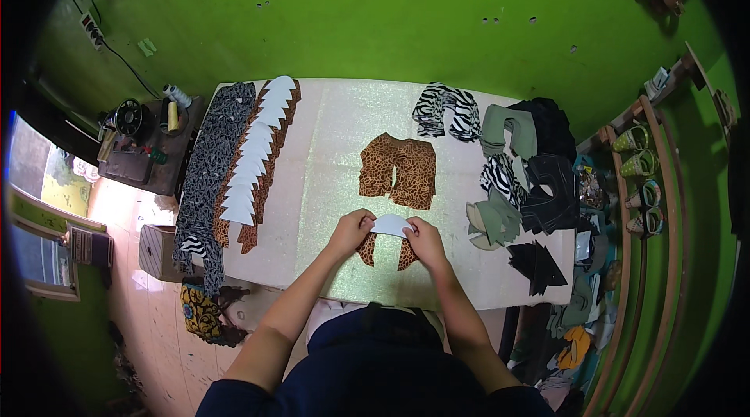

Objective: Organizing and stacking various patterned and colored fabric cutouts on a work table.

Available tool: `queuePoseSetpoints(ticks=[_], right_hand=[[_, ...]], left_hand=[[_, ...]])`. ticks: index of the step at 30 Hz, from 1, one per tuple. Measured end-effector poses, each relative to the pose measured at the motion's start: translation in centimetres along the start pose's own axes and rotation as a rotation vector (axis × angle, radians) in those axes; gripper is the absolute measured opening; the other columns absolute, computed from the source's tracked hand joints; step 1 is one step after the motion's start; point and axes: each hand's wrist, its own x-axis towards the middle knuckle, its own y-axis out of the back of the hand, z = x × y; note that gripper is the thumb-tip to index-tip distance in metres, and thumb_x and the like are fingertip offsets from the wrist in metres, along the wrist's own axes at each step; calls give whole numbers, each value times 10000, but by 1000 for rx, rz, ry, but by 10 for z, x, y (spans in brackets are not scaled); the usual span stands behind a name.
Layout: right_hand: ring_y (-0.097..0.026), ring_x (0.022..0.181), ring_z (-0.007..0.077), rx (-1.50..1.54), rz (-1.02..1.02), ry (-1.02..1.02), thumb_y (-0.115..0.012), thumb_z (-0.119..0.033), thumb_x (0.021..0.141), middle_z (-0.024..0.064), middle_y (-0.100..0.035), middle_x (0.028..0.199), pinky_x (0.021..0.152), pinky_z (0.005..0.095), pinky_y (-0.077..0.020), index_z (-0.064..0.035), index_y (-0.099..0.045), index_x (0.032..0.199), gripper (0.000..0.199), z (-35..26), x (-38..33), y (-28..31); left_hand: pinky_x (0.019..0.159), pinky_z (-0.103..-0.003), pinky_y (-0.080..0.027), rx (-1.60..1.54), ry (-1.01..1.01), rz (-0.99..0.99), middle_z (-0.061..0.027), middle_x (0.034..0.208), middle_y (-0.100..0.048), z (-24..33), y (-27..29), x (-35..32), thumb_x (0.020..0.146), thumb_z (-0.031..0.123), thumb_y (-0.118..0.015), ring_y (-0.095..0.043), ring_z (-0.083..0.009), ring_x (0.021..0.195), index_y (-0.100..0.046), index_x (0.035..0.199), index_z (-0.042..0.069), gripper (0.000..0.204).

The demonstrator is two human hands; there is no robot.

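Near the table's front edge, a white half-moon piece point(389, 225) lies across the curved top of a U-shaped leopard-print piece point(366, 251). My left hand point(353, 231) pinches the left corner of the white piece, and my right hand point(423, 242) pinches its right end. Both legs of the leopard-print piece hang down toward me between my hands. Just beyond sits a stack of leopard-print cut pieces point(397, 169). Far left on the table runs an overlapping row of leopard-print pieces point(248, 239) topped with white half-moons point(254, 145).
Dark patterned pieces point(207, 159) line the table's left edge. Zebra-print point(445, 110), olive point(495, 220) and black pieces point(549, 196) fill its right side. A sewing machine point(131, 121) stands at left; a wooden rack with shoes point(642, 163) stands at right.
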Motion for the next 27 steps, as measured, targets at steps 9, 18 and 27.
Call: queuePoseSetpoints(ticks=[9, 18, 27], right_hand=[[-588, 755, 308, -175, 100, 37, -583, -192, 812, 140, -603, 845, 665, 384, -458, -50, -600, 940, 191, 6, 0, -14], [-587, 800, 305, -302, 81, -24, -592, -198, 806, 127, -597, 877, 682, 389, -465, -69, -562, 982, 221, 2, 2, -14], [-524, 778, 301, -489, 328, 441, -564, -118, 776, 129, -557, 902, 681, 407, -407, -1, -515, 1051, 303, -18, -15, -43]], left_hand=[[676, -326, -460, 181, -116, 100, -163, 802, -603, -12, -9, 3, 804, 85, -577, -594, -258, 722, -575, 958, -17, 185], [756, -401, -439, 342, -231, 73, -190, 885, -557, -16, -15, 4, 823, 85, -517, -544, -343, 852, -564, 957, 1, 165], [835, -385, -424, 651, -668, 64, -154, 996, -545, -19, -15, -8, 765, 94, -560, -522, -311, 962, -546, 1007, 0, 260]])
